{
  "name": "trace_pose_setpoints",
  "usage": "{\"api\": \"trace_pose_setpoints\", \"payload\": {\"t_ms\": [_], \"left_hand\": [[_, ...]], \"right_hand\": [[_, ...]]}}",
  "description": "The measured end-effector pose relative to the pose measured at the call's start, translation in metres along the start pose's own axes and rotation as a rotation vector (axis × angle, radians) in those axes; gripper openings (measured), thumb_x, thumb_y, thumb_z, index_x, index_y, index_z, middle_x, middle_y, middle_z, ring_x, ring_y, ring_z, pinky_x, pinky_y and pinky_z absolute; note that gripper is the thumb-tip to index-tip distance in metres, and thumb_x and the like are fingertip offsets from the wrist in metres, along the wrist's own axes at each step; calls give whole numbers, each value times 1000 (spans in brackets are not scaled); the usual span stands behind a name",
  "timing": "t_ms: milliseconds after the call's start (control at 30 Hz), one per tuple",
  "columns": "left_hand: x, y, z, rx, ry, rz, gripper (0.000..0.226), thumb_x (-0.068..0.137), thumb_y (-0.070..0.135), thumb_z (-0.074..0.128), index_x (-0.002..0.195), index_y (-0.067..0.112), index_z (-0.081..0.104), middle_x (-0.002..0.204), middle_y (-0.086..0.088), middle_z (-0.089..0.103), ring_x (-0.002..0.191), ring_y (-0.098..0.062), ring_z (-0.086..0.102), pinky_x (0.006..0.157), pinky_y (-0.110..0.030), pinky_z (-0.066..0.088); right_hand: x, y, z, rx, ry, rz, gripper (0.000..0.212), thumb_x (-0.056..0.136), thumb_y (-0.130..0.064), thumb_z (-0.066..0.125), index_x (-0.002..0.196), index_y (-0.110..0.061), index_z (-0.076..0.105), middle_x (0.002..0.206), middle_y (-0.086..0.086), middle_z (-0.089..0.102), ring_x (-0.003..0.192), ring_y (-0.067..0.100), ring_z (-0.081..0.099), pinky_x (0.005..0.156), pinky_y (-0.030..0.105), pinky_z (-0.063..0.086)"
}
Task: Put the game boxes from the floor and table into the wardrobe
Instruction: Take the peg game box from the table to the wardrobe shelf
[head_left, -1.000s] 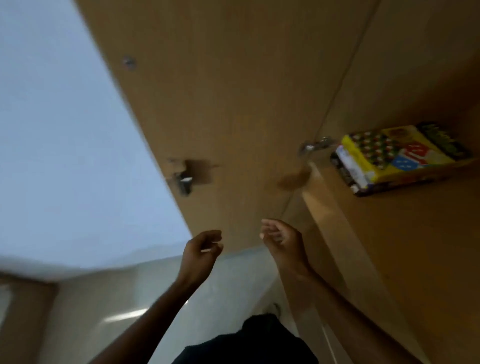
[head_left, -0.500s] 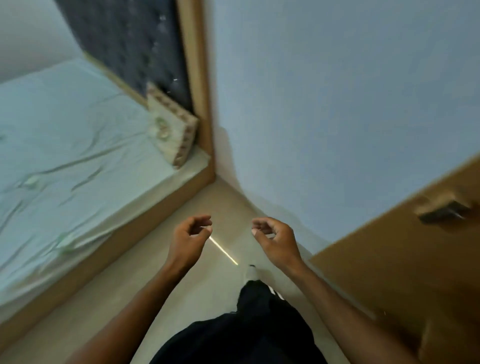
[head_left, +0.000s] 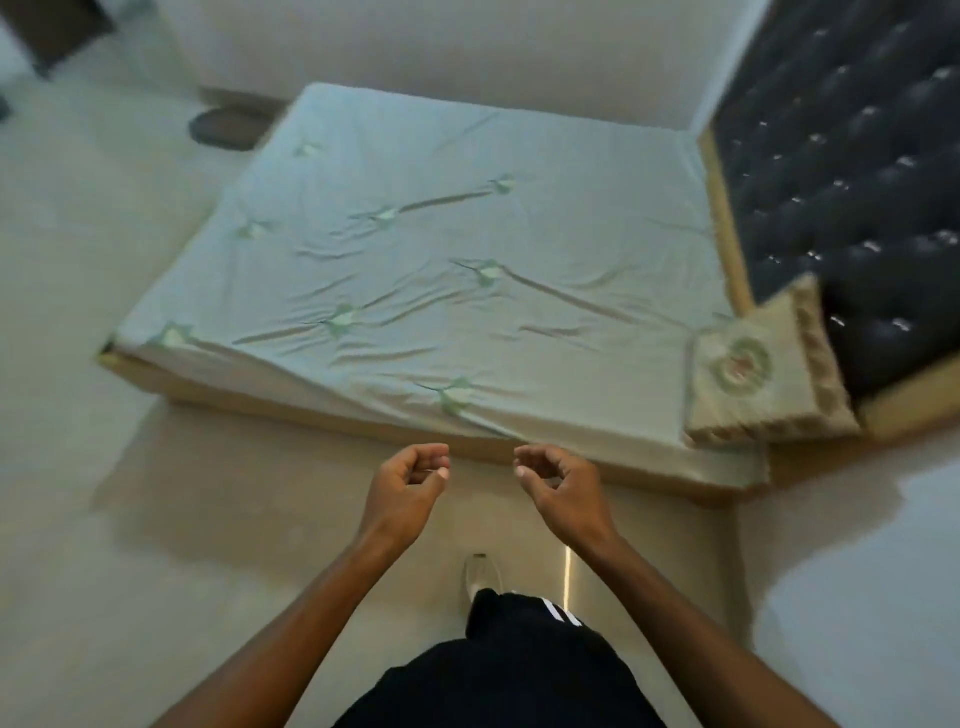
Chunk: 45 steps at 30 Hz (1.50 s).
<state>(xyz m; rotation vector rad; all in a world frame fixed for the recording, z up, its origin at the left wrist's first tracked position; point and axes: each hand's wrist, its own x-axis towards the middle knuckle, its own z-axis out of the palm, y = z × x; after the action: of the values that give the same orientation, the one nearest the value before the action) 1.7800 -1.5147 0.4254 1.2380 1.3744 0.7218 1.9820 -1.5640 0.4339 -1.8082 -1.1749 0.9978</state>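
Location: home bedroom, indicated by a bed (head_left: 441, 270) (pale green sheet), tufted dark headboard (head_left: 852, 208), cushion (head_left: 753, 384) and tiled floor (head_left: 156, 571).

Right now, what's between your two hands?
Nothing. In the head view, the left hand and right hand are apart and empty; only floor and the bed edge show behind the gap.

Dark headboard (head_left: 852, 182) runs off the right edge.
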Motion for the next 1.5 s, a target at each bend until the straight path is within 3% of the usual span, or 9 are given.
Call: {"api": "trace_pose_setpoints", "payload": {"t_ms": [100,267,467,733,967,1300,1500], "left_hand": [[32,3,-51,-80,168,-47,24,88,9,66,109,21,69,98,2,73,93,-9,68,75,-17,54],[66,-4,-140,-178,434,-102,24,89,12,65,108,26,68,99,3,73,95,-8,68,74,-15,54],[108,-28,-287,-297,761,-129,23,88,11,65,106,25,68,99,3,72,94,-9,68,79,-20,56],[154,-58,-501,-349,952,-121,26,85,4,67,93,28,69,94,0,74,91,-15,69,85,-28,55],[181,-93,-662,-391,1092,-170,26,84,4,67,93,28,69,94,-1,74,92,-17,69,90,-38,57],[244,-144,-906,-419,1275,-288,23,86,7,66,102,22,69,98,0,74,95,-15,69,91,-35,56],[259,-164,-1041,-410,1384,-367,20,88,12,65,105,19,70,98,3,73,95,-15,67,87,-30,57]], "right_hand": [[64,-37,46,-35,-159,-79,19,84,-20,69,102,-23,71,95,-13,72,85,0,66,75,18,53],[144,-105,142,-97,-406,-213,17,84,-17,69,101,-21,72,92,-11,72,82,0,66,68,13,50],[210,-197,311,-173,-662,-373,19,84,-19,69,102,-20,71,94,-11,71,83,0,65,73,16,54],[249,-307,518,-191,-773,-452,20,84,-25,69,104,-27,69,94,-15,70,84,-1,65,75,17,54],[273,-396,691,-187,-909,-479,19,85,-17,68,103,-18,71,94,-10,71,81,-1,64,72,9,50],[330,-527,971,-227,-1128,-580,17,85,-20,69,101,-22,72,92,-13,72,80,-1,65,72,11,50],[336,-610,1131,-319,-1221,-671,15,84,-20,69,98,-20,73,87,-11,72,76,-3,63,69,5,47]]}}
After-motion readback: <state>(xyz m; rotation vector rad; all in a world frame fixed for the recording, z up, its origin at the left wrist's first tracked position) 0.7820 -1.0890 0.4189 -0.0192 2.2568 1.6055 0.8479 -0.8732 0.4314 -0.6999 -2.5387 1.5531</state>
